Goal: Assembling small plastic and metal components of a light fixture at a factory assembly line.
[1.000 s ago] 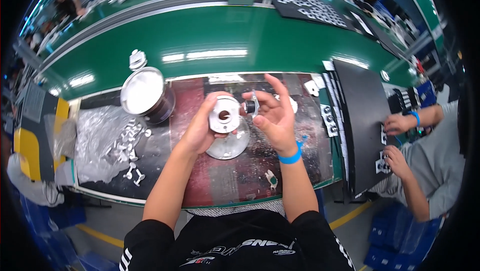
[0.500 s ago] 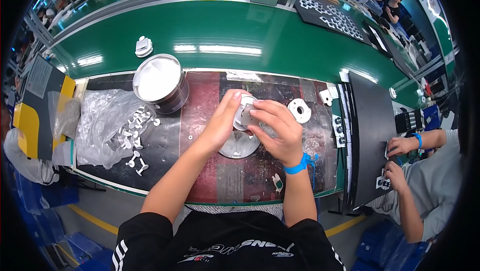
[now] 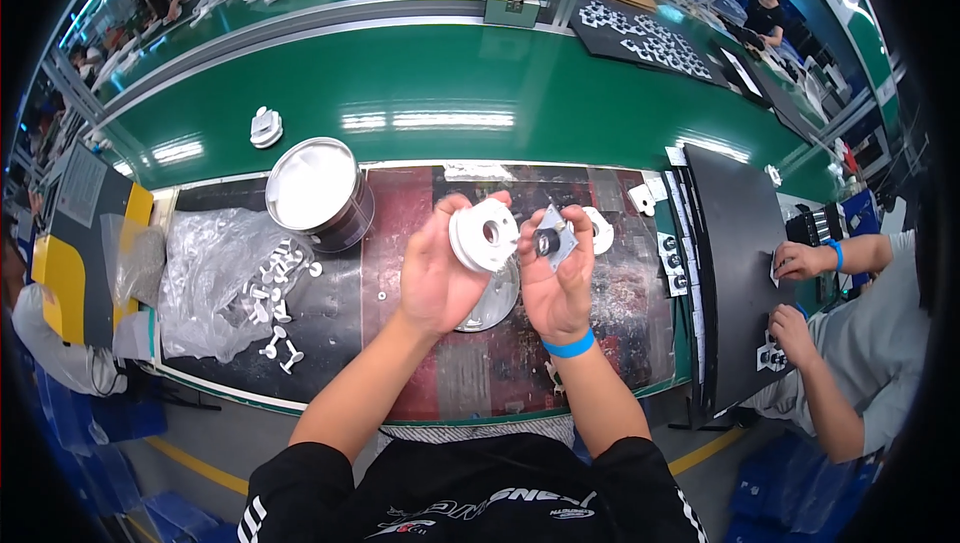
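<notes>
In my left hand [image 3: 436,278] is a white round plastic housing [image 3: 470,240] with a hole in its middle, its open side turned to the right. My right hand [image 3: 558,293] grips a small square metal plate [image 3: 563,244] with a black cylindrical piece on it, fingers and thumb at its edges. A narrow gap separates the two parts above the worktop. Below the hands, a clear round dish [image 3: 492,307] is partly covered. Behind my right fingers shows another white ring part [image 3: 602,231].
On the left are a tub with a white lid [image 3: 314,185], a plastic bag [image 3: 210,288] and several loose white pegs [image 3: 283,278]. A black board [image 3: 735,273] stands at the right; a co-worker's hands [image 3: 795,283] work beside it. A white part [image 3: 266,129] lies on the green bench.
My hands have moved apart, and the metal plate has come away from the white housing. The plate has turned so its black piece shows. The view has shifted slightly.
</notes>
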Tool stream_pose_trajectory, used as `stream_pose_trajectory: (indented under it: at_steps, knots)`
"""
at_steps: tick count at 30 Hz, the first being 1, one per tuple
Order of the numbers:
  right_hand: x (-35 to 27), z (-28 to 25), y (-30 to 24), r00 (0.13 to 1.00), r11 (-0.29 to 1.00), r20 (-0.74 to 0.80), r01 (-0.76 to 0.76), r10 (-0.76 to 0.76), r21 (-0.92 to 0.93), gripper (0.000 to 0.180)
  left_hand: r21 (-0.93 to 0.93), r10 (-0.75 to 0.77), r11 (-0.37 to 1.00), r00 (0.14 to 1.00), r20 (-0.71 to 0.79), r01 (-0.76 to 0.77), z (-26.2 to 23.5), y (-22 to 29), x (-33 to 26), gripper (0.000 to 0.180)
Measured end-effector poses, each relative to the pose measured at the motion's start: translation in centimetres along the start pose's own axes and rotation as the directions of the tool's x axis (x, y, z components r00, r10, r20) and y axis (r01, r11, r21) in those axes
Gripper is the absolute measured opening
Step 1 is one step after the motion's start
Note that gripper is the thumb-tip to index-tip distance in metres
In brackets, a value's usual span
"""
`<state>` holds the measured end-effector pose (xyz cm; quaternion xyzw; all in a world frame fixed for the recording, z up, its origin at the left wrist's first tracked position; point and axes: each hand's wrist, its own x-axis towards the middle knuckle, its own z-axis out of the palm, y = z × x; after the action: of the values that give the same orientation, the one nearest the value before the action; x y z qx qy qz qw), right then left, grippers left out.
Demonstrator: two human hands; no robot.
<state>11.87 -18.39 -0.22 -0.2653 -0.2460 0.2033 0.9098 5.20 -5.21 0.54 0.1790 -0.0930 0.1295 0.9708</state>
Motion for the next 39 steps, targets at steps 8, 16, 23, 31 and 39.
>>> stream_pose_trajectory:
  at_steps: [8,16,23,31,39]
  knots:
    - [0.8,-0.6,-0.9,0.992,0.993,-0.068,0.106,-0.109,-0.052,0.062,0.21,-0.2,0.954,0.976,-0.089,0.215,0.7,-2.0,-0.9,0.061]
    - [0.9,-1.2,-1.0,0.963,0.831,0.168,0.266,-0.209,-0.489,0.052,0.268,-0.269,0.893,0.906,-0.327,0.362,1.4,-2.1,-1.1,0.049]
    - [1.5,-1.2,-2.2,0.937,0.724,0.255,0.347,-0.238,-0.597,0.041,0.191,-0.09,0.969,0.942,-0.324,0.158,0.1,0.6,0.5,0.039]
    - [1.8,0.6,-2.9,0.822,0.13,0.545,0.566,-0.165,-0.814,0.033,0.458,-0.031,0.862,0.925,-0.378,0.216,1.2,1.6,0.4,0.033]
    - [2.0,1.3,-2.3,0.796,-0.006,0.598,0.6,-0.094,-0.8,0.034,0.722,-0.029,0.651,0.958,-0.286,0.235,-1.3,1.4,0.0,0.043]
